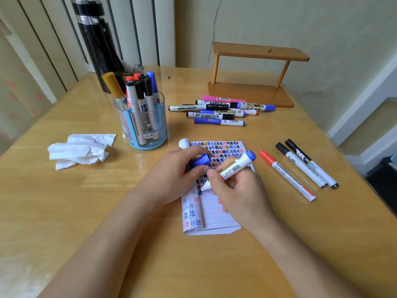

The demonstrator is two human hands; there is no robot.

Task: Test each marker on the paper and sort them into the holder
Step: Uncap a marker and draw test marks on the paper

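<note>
Centrally, your right hand (238, 190) curls round a blue-ended marker (233, 168), with thumb and fingers pinching its white, labelled barrel. The barrel slants from upper right to lower left, nib end down at the page. Just to the left, your left hand (176, 171) lies knuckles-up, its fingers curled round a smooth blue cap (199, 161), and overlaps the pad's upper left. Both forearms enter from the bottom of the frame and converge toward the centre.

The paper (214, 214) is a lined notepad lying just below centre. Its upper part is densely covered in small blue, black, red and yellow test marks, and a marked leaf curls over along its left edge. The holder (146, 127), a translucent blue plastic cylinder bearing a cartoon sticker, stands to the upper left of the pad. It carries upright markers capped black, red, blue and yellow. Above the pad lies a loose pile of markers (219, 110), mostly white-barrelled, with one pink. At the right of the pad lie three further markers (300, 166), one red-capped and two black-capped, side by side and slanted. Crumpled white tissue (79, 150) sits at the left. The glossy wooden table (86, 211) bears everything. A small two-tier wooden shelf (251, 91) stands at upper right, and a black cylindrical flask (96, 39) at upper left.
</note>
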